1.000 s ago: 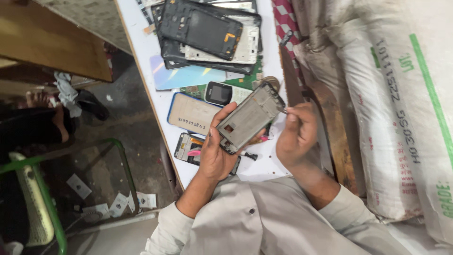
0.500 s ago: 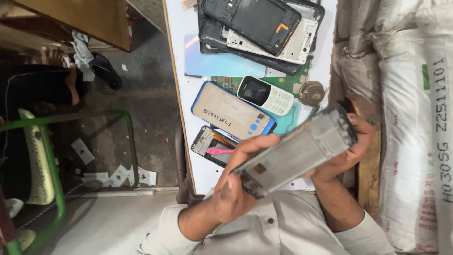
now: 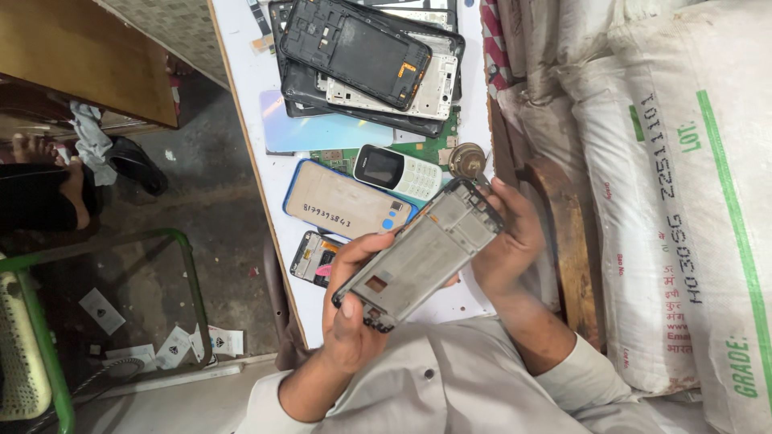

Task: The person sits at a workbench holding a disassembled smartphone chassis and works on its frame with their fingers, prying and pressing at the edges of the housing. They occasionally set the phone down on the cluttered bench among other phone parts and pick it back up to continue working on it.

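Gripping phone frame (image 3: 424, 255) with both hands' fingers, left hand (image 3: 354, 309), right hand (image 3: 508, 241), frame lowered since earlier

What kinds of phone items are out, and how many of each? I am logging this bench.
Grey phone frame held in both hands: 1
White keypad phone: 1
Beige back cover with blue rim: 1
Stacked dark and white phone frames: 3 at least
Total: 6 at least

On the white bench (image 3: 241, 72), a stack of dark phone frames (image 3: 366, 60) lies at the far end. Nearer sit a small keypad phone (image 3: 398, 171), a blue-edged phone back (image 3: 346, 205) and an opened phone (image 3: 314, 257) at the left edge. White sacks (image 3: 675, 201) stand off the right edge.
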Demonstrator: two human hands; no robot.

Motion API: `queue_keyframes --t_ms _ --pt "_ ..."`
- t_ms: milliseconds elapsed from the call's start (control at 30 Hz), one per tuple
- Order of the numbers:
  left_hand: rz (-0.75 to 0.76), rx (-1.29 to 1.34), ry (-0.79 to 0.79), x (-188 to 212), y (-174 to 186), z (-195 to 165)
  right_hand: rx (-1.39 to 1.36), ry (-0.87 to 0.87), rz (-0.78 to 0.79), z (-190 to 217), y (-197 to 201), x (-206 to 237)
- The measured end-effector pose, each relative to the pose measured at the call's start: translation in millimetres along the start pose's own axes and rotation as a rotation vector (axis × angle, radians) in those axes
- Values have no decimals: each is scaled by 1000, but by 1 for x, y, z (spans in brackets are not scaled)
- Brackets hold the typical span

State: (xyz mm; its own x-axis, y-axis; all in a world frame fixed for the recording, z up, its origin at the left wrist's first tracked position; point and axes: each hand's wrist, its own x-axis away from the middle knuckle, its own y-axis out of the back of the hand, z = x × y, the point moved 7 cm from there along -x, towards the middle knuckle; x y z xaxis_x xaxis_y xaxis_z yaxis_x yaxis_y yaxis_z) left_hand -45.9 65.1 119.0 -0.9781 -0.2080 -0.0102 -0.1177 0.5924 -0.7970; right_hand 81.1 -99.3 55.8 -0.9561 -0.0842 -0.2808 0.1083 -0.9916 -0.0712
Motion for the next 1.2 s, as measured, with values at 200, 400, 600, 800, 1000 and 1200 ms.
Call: queue_keyframes --t_ms 200,400,600,800,1000,1200 --pt "-123 -219 -124 -21 38 4 59 55 -16 2 -3 -4" --pt "-136 -185 -130 -37 49 6 -90 36 31 5 -2 -2" --pt "-102 -252 -113 -42 41 3 -28 32 107 16 0 -3" --pt "-87 -298 -57 -40 42 8 119 151 235 31 -7 -9" --pt "-137 -604 -145 -34 46 6 252 209 199 36 -6 -10" --pt "-128 -592 -115 -34 47 15 205 254 168 34 -2 -6"
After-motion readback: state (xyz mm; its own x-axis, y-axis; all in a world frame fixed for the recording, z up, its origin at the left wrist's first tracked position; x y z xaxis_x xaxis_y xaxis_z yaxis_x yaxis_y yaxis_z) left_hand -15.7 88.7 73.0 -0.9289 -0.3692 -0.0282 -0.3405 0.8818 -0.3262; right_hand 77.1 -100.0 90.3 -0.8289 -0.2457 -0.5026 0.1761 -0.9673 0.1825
